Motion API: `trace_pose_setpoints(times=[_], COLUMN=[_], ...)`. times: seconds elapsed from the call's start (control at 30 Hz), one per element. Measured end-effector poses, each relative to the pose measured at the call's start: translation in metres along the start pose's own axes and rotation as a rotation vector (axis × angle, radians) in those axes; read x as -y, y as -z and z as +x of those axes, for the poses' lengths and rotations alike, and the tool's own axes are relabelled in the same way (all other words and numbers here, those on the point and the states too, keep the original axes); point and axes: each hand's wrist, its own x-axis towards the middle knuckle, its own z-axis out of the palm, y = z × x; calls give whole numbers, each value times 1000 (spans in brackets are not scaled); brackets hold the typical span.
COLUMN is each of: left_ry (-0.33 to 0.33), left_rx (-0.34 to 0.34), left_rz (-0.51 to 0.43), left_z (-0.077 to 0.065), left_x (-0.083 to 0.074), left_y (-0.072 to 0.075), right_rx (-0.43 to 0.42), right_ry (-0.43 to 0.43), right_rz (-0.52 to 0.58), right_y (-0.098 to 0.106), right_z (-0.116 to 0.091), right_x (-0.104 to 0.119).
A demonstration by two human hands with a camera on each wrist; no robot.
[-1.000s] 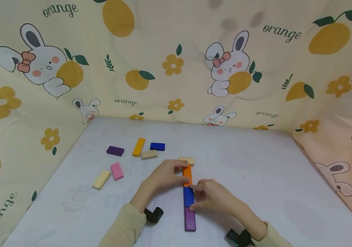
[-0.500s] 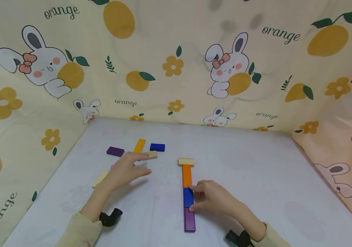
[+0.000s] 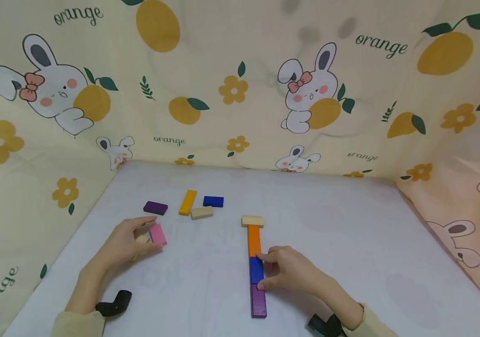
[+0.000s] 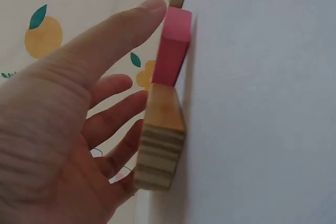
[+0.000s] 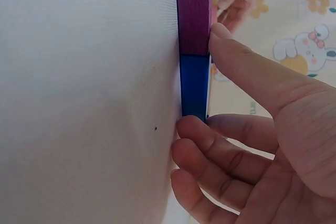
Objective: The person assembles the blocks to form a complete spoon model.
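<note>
My left hand [image 3: 124, 241] is spread around a pink wooden block [image 3: 157, 234] at the left, thumb on the near side, fingers on the far side. Beneath that hand, a natural wood block [image 3: 142, 240] with ridged sides is partly hidden; the left wrist view shows its striped end [image 4: 160, 156] close by. My right hand [image 3: 292, 269] holds a blue block [image 3: 256, 270] in a straight row, index finger at its far end and thumb beside the joint with the purple block [image 3: 258, 302]. Beyond the blue block lie an orange block [image 3: 254, 239] and a crosswise natural wood block [image 3: 252, 221].
Farther back on the white table [image 3: 328, 210] lie a dark purple block [image 3: 155, 208], a yellow block [image 3: 187, 202], a second blue block [image 3: 213, 201] and a plain wood block [image 3: 201, 213]. A printed cloth [image 3: 206, 70] hangs behind the table.
My left hand has left the far end of the row and moved left to the pink block, its fingers spread. The right hand has stayed at the row.
</note>
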Motion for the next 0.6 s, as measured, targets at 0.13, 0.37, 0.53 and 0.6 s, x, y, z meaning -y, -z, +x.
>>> trace_pose_setpoints(times=[0.13,0.37,0.53,0.6], left_ry=[17,38,68,55], left_rx=[-3,-25,-36,-29], left_rz=[15,1,-25,-33], left_z=[-2,4,16,23], left_x=[4,1,-8,-13], left_y=[0,-1,-4,-6], right_rx=[1,16,20,16], right_ry=[3,-26,-27,-24], right_rz=[-8,10,15,10], right_y=[0,2,3,3], right_z=[-1,0,0,0], right_x=[-1,0,2,1])
